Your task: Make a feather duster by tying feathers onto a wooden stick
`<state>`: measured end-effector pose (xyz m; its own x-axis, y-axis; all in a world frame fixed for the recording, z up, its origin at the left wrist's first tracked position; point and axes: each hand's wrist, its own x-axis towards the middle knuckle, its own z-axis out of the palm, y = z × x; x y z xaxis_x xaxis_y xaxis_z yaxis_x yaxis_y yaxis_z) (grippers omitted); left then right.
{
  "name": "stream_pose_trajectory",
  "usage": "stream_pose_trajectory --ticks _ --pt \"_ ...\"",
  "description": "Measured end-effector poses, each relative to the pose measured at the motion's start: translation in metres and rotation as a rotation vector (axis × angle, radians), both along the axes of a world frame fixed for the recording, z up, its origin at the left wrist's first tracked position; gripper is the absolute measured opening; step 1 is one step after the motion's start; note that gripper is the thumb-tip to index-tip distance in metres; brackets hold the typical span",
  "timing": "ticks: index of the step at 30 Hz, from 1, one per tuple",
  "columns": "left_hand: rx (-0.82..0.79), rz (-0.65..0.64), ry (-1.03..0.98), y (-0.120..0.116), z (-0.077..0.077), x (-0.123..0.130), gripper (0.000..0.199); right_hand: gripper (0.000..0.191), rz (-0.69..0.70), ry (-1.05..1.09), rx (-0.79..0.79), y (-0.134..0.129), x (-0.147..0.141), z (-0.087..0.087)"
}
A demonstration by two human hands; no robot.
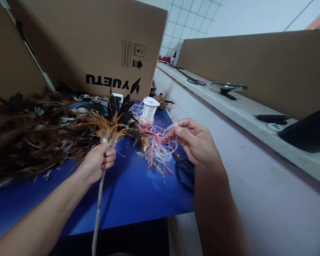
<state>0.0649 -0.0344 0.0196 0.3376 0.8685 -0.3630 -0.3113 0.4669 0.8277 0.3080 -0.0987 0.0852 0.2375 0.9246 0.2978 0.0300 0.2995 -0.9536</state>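
Observation:
My left hand (102,160) is closed around a stick (98,209) just below a bunch of orange-brown and black feathers (110,122) fastened at its top. The lower end of the stick runs down past the table's edge. With thumb and fingertips, my right hand (196,140) pinches a thin whitish plastic strip (172,127). Below and left of that hand lies a tangle of white and pink strips (160,147), with some small feathers in it. Black-handled scissors (185,172) rest beside my right wrist, partly hidden by it.
Loose brown feathers (34,128) are heaped on the left of the blue table (138,192). A white spool (150,108) stands behind the tangle. A cardboard box (104,42) closes off the back. On the right, a white ledge (210,89) carries another pair of scissors (196,81).

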Motion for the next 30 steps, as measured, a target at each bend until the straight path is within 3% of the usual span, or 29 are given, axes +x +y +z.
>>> stream_pose_trajectory --ticks 7,15,22,30 --pt "-0.012 0.001 -0.016 -0.001 0.001 -0.002 0.033 0.013 0.042 -0.027 0.030 0.006 -0.015 0.021" --pt "0.014 0.003 -0.091 0.000 -0.004 -0.001 0.031 0.009 0.231 -0.335 -0.125 0.002 -0.052 0.002" --pt "-0.001 0.020 -0.042 -0.001 -0.010 0.002 0.032 0.008 0.315 -0.366 -0.154 -0.002 -0.071 -0.004" --pt "-0.050 0.082 0.011 -0.001 -0.006 0.006 0.031 0.008 0.363 -0.300 -0.126 0.001 -0.084 -0.001"
